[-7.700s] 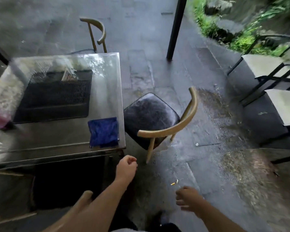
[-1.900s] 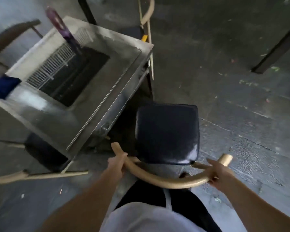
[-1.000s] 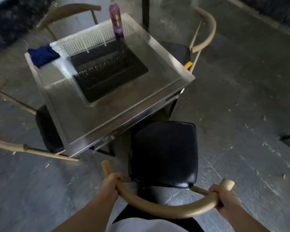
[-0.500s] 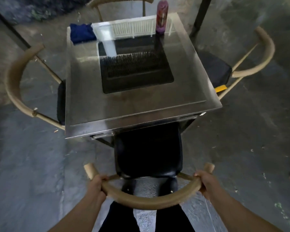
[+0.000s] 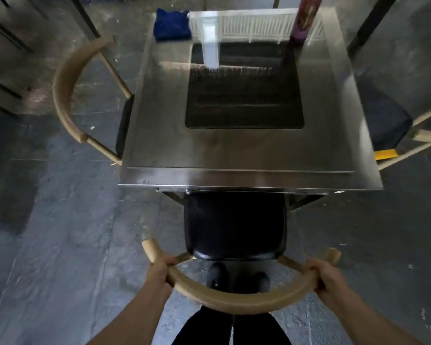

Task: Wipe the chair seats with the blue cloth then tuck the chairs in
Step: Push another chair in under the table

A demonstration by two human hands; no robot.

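A chair with a black seat [image 5: 234, 227] and a curved tan backrest [image 5: 237, 298] stands right in front of me, its seat front just under the steel table's near edge [image 5: 249, 185]. My left hand [image 5: 159, 272] grips the backrest's left end and my right hand [image 5: 324, 280] grips its right end. The blue cloth [image 5: 171, 24] lies folded on the table's far left corner. A second chair [image 5: 67, 95] is on the left and a third chair [image 5: 388, 120] on the right, both seats partly under the table.
A black grill recess [image 5: 244, 95] fills the table's middle, with a white rack [image 5: 254, 27] and a purple bottle [image 5: 305, 19] behind it. Dark posts [image 5: 85, 18] stand at the far left and far right. My shoes [image 5: 238, 280] show under the backrest. Grey stone floor all around.
Earlier I stood empty-handed beside the table; since then I took the backrest with both hands, swung the chair square to the table and moved it closer to the edge.
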